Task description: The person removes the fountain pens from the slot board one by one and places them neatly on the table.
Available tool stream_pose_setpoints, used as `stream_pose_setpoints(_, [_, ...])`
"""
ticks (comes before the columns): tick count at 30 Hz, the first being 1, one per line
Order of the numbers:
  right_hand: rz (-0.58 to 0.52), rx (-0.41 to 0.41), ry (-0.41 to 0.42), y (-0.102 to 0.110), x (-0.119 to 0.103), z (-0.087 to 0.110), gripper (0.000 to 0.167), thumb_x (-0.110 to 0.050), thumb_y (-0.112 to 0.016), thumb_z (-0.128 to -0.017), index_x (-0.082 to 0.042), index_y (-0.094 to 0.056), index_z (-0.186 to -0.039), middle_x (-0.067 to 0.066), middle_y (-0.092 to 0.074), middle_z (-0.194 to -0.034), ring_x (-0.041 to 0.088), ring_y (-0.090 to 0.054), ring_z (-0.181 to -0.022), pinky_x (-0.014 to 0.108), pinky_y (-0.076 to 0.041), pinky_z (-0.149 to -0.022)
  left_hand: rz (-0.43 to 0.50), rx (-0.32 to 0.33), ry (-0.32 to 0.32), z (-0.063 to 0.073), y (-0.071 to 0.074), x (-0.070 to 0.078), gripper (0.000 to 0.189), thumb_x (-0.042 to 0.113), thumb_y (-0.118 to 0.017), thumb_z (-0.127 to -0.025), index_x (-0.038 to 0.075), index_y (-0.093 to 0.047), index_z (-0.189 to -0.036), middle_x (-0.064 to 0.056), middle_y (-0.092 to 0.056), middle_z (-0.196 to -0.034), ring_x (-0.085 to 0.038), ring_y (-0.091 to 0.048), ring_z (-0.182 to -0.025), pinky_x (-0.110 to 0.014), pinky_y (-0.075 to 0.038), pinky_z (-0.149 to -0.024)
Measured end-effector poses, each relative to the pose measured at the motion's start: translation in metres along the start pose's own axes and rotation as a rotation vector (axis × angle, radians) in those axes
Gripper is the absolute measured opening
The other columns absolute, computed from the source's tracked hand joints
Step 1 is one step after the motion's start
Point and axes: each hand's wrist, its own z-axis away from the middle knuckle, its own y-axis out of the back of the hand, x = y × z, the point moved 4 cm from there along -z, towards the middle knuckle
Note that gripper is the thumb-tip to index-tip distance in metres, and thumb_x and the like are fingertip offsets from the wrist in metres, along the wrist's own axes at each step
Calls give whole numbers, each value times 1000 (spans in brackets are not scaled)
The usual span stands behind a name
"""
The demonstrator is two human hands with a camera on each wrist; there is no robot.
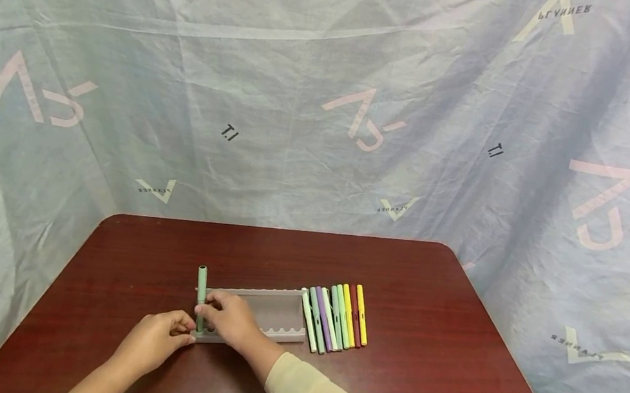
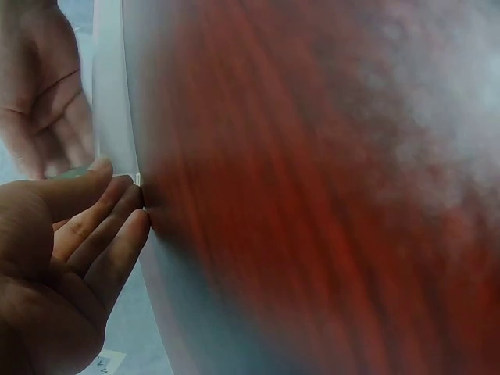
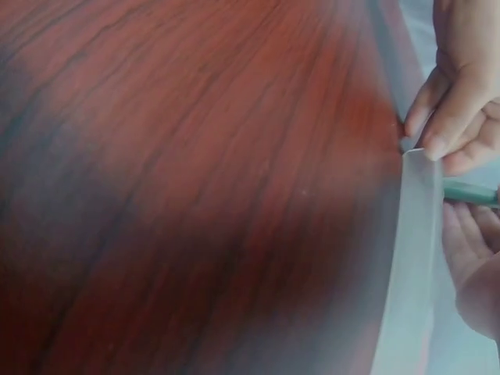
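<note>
A grey rack [image 1: 292, 336] with scalloped edges lies on the table. At its left end, a pale green pen [image 1: 202, 284] lies lengthwise from the front edge past the back edge. My right hand [image 1: 233, 322] reaches over the rack and pinches this pen between thumb and fingers. My left hand [image 1: 155, 338] holds the rack's front left corner. In the right wrist view, the thumb and fingers of the left hand [image 3: 467, 90] meet at the rack's end, and the green pen [image 3: 469, 193] shows just above the right fingers. The left wrist view shows the rack wall [image 2: 116, 86] edge-on.
Right beside the rack lies a row of several capped pens [image 1: 336, 319] in white, green, purple, yellow and dark red. The reddish-brown table [image 1: 434, 379] has a grey printed cloth [image 1: 288, 174] hanging behind it and along both sides.
</note>
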Motion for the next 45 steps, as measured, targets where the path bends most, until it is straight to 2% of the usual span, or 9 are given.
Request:
stream_pose_setpoints(2, [-58,7,44,1,-5,0,13,-27,-69,-92,-16,-70,-97,-7,-69,-80,1,-61,-66,16,-49,-59,-1,2,4,0,-1,-1,14,19,-78,-82,21,-70,-94,11,-72,-88,-14,-70,-85,-41,-57,-75])
stream_pose_setpoints(5, [-229,-29,97,1,-11,0,14,-22,-67,-93,-11,-68,-101,2,-74,-89,6,-67,-74,22,-56,-69,-5,15,3,0,-1,-2,15,17,-79,-82,21,-69,-92,9,-73,-89,-14,-70,-86,-41,-57,-76])
stream_pose_setpoints(8, [-428,-100,63,-2,-10,4,14,-15,-66,-94,-3,-66,-101,14,-74,-94,19,-74,-81,32,-60,-74,-13,32,-12,0,-2,-2,17,15,-79,-81,19,-69,-94,5,-74,-92,-16,-71,-88,-40,-58,-77])
stream_pose_setpoints(11, [-521,-139,25,-5,-4,8,15,-10,-65,-95,3,-63,-103,21,-72,-97,33,-73,-89,34,-61,-75,-15,49,-27,0,-2,-2,18,14,-79,-81,19,-70,-96,4,-74,-95,-16,-72,-89,-38,-58,-76])
stream_pose_setpoints(16, [-549,-149,26,-3,11,10,18,-7,-61,-96,8,-60,-106,28,-70,-99,47,-68,-98,32,-60,-77,-15,55,-28,0,-2,-1,16,16,-80,-80,22,-70,-91,8,-74,-89,-14,-71,-87,-39,-57,-76])
stream_pose_setpoints(23, [-523,-124,39,9,25,14,23,-9,-62,-96,10,-59,-109,28,-70,-98,40,-71,-94,33,-60,-76,-29,48,-16,0,-2,-1,15,18,-80,-81,24,-70,-91,11,-73,-85,-13,-70,-86,-42,-56,-78])
stream_pose_setpoints(30, [-544,-101,44,20,29,20,23,-6,-60,-97,14,-58,-108,32,-68,-99,48,-68,-95,39,-60,-78,-40,61,-25,0,-2,0,16,17,-80,-80,23,-70,-90,11,-73,-85,-14,-70,-86,-42,-56,-79])
stream_pose_setpoints(45, [-497,-73,36,43,46,26,20,-7,-61,-97,10,-57,-105,31,-68,-100,45,-69,-96,37,-60,-80,-32,71,-31,0,-1,2,16,16,-80,-80,25,-69,-89,13,-72,-85,-13,-70,-88,-43,-55,-82])
